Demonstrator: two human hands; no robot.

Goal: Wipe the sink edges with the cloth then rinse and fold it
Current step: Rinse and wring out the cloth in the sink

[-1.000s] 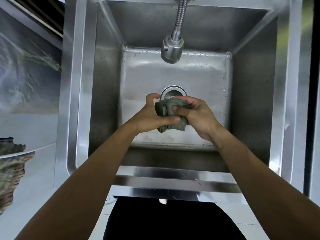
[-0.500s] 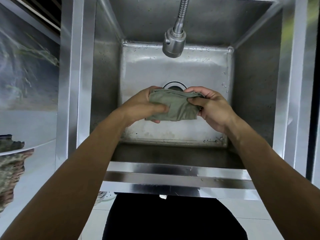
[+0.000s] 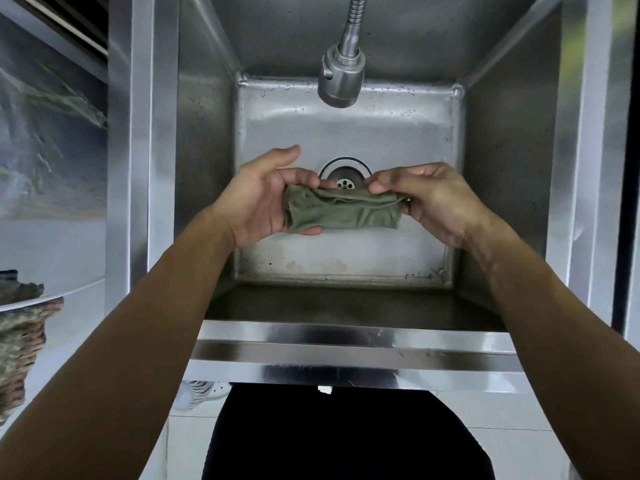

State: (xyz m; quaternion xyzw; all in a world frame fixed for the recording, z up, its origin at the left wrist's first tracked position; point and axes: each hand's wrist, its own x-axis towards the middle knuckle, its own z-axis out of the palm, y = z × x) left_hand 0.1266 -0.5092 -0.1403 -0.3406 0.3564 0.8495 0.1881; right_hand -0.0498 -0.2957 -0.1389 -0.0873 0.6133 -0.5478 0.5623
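Observation:
An olive-green cloth [image 3: 343, 211] is stretched into a long folded band above the steel sink basin [image 3: 346, 133]. My left hand [image 3: 258, 199] grips its left end with thumb raised. My right hand [image 3: 429, 199] pinches its right end. Both hands hover over the drain [image 3: 344, 174], which shows just behind the cloth. No water runs from the faucet head [image 3: 341, 79] hanging above.
The sink's front rim [image 3: 346, 344] runs across below my forearms, with side rims [image 3: 142, 150] left and right. A grey counter [image 3: 52, 168] lies to the left, with a woven basket [image 3: 19, 341] at its near edge. White floor tiles show below.
The cloth went from a bunched wad squeezed between both hands to a spread, folded band. My hands have moved apart, pulling it out sideways.

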